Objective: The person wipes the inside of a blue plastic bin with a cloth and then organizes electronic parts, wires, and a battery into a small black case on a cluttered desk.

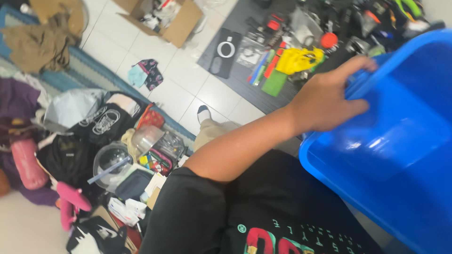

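Note:
My left hand [325,101] reaches across my body and is shut on the rim of a large blue plastic tub [400,155] at the right. The fingers curl over the tub's edge and the thumb lies against its inner wall. The tub is tilted and shows only bare, glossy blue plastic inside. My forearm runs from the sleeve of my black printed T-shirt [245,211] to the tub. My right hand is out of sight.
A heap of bags, clothes and clear containers [117,155] lies on the white tiled floor at left. A dark mat [230,75] further off holds tools and a yellow glove [299,59]. An open cardboard box [165,19] stands beyond. My socked foot [203,113] rests on the tiles.

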